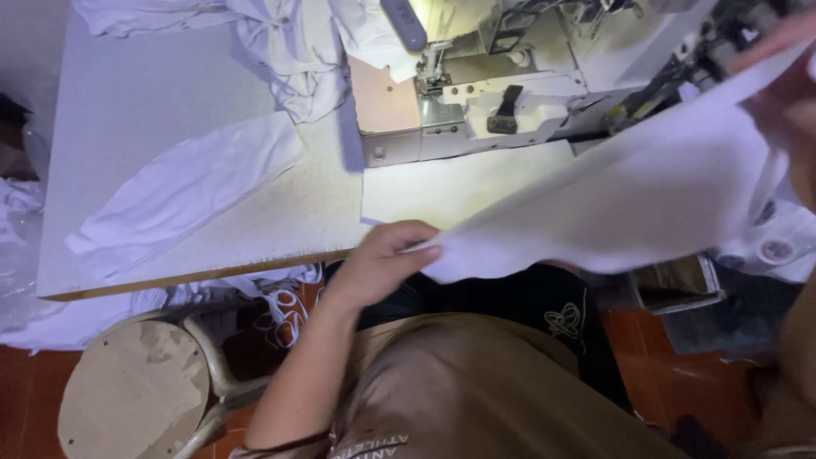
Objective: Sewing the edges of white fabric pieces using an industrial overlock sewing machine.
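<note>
1. left hand (378, 263) is down at the front edge of the pale speckled worktop (153, 110), fingers (422, 253) curled shut and pinching the lower corner of a big white piece of cut fabric (629, 204)
2. that white fabric stretches up and to the right from the pinch, held off the worktop and crossing in front of the sewing machine
3. right hand (786, 85) is way up in the top right corner, pretty blurry, looks like it's got the other end of the same fabric but honestly can't tell how tight its fingers are closed
4. the cream and grey industrial sewing machine (476, 102) sits at the back of the worktop with its lamp lighting the bed just in front of it
5. a long narrow white fabric strip (183, 195) lies flat on the left part of the worktop, well apart from both hands
6. a crumpled heap of white cloth (289, 51) is bunched at the back, just left of the machine
7. round wooden stool with a metal frame (136, 391) stands on the reddish floor below the worktop's left end, with more white cloth hanging near it
</note>
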